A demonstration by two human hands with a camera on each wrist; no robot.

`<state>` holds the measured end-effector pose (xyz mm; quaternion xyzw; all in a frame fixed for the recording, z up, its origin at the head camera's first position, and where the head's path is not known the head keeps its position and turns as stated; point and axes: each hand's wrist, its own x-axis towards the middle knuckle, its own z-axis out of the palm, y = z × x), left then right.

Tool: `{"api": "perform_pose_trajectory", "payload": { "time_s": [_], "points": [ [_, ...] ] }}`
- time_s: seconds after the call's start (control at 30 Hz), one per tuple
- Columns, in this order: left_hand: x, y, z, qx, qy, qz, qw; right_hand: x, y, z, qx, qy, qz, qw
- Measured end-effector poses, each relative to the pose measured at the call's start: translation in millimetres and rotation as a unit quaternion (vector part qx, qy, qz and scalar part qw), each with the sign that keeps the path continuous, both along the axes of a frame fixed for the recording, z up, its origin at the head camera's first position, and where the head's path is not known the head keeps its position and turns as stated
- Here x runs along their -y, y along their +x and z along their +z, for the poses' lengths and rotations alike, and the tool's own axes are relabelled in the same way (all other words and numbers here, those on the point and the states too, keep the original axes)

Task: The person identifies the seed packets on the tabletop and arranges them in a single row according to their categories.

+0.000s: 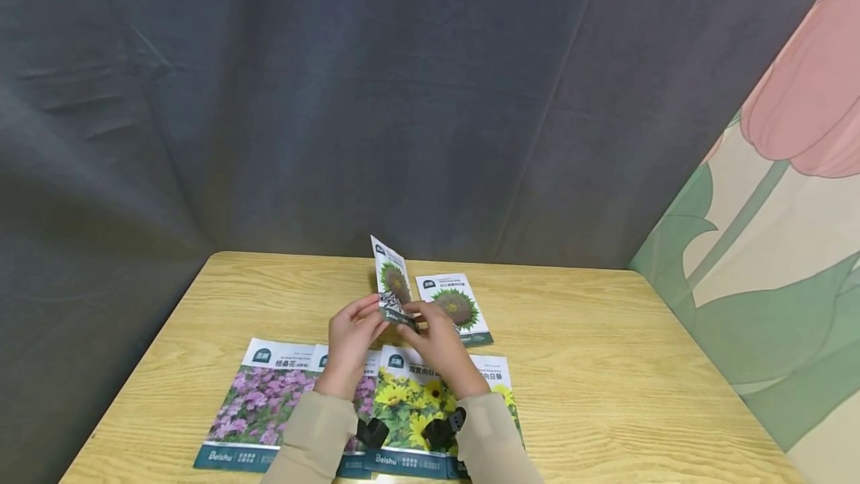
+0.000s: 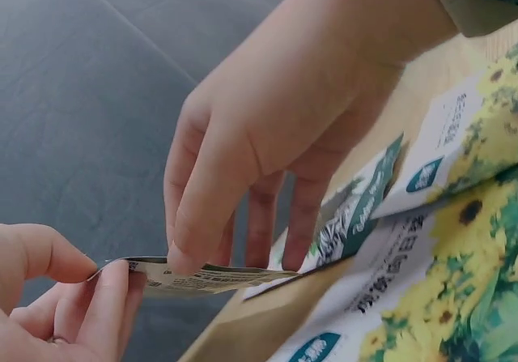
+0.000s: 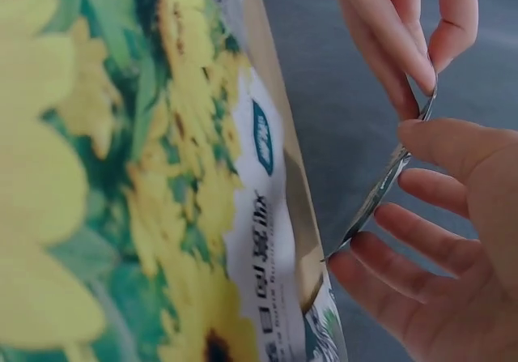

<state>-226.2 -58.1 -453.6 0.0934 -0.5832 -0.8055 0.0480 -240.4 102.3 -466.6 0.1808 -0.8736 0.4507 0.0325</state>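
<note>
A sunflower seed packet (image 1: 394, 278) stands tilted upright over the table, its front showing a brown seed head with a green rim and striped seeds. My left hand (image 1: 352, 343) pinches its lower left edge between thumb and fingers. At the lower right edge, my right hand (image 1: 438, 342) grips it too. Seen edge-on in the left wrist view, the packet (image 2: 214, 277) has printed text on its facing side. The right wrist view shows the thin packet (image 3: 380, 188) between both hands' fingers. A matching sunflower packet (image 1: 453, 306) lies flat just behind my right hand.
Two purple-flower packets (image 1: 258, 402) overlap at the table's front left. Beside them, two yellow-flower packets (image 1: 406, 402) overlap partly under my right forearm. The wooden table (image 1: 618, 379) meets a dark grey curtain (image 1: 403, 95) behind. A tulip-patterned wall (image 1: 759, 260) borders the right.
</note>
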Motion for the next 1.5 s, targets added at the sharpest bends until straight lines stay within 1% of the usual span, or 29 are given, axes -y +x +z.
{"api": "perform_pose_trajectory", "payload": {
  "time_s": [0.1, 0.23, 0.4, 0.57, 0.67, 0.77, 0.93, 1.03, 1.13, 1.37, 1.5],
  "points": [
    [-1.8, 1.8, 3.8, -0.003, -0.005, -0.007, 1.0, -4.9, 3.1, 3.2, 0.007, -0.014, -0.012, 0.9998],
    [-4.1, 3.5, 7.2, -0.007, -0.006, -0.018, 0.9998, -12.4, 6.7, 7.0, 0.004, -0.028, -0.028, 0.9992],
    [-5.6, 5.8, 11.4, -0.011, 0.005, -0.033, 0.9994, -21.5, 10.4, 11.4, 0.001, -0.058, -0.044, 0.9973],
    [-7.6, 8.1, 15.6, -0.012, 0.015, -0.049, 0.9986, -30.1, 13.1, 16.1, 0.005, -0.081, -0.086, 0.993],
    [-9.1, 10.1, 17.5, -0.019, 0.018, -0.061, 0.9978, -36.5, 15.3, 21.3, 0.022, -0.096, -0.126, 0.9871],
    [-10.8, 12.3, 17.8, -0.025, 0.014, -0.078, 0.9965, -43.7, 17.1, 27.9, 0.038, -0.124, -0.155, 0.9793],
    [-16.5, 16.9, 17.4, -0.033, -0.001, -0.116, 0.9927, -57.3, 18.3, 39.2, 0.067, -0.182, -0.174, 0.9654],
    [-21.0, 20.0, 17.3, -0.035, -0.009, -0.134, 0.9903, -66.7, 18.7, 44.4, 0.089, -0.201, -0.179, 0.9589],
    [-25.2, 22.6, 16.3, -0.035, -0.015, -0.149, 0.9882, -75.9, 18.9, 47.9, 0.102, -0.209, -0.183, 0.9552],
    [-35.7, 27.1, 13.4, -0.035, -0.021, -0.183, 0.9823, -95.7, 20.5, 52.2, 0.112, -0.2, -0.201, 0.9522],
    [-43.7, 31.5, 9.7, -0.034, -0.03, -0.203, 0.978, -107.5, 22.5, 53.8, 0.124, -0.194, -0.212, 0.9495]
  ]
}}
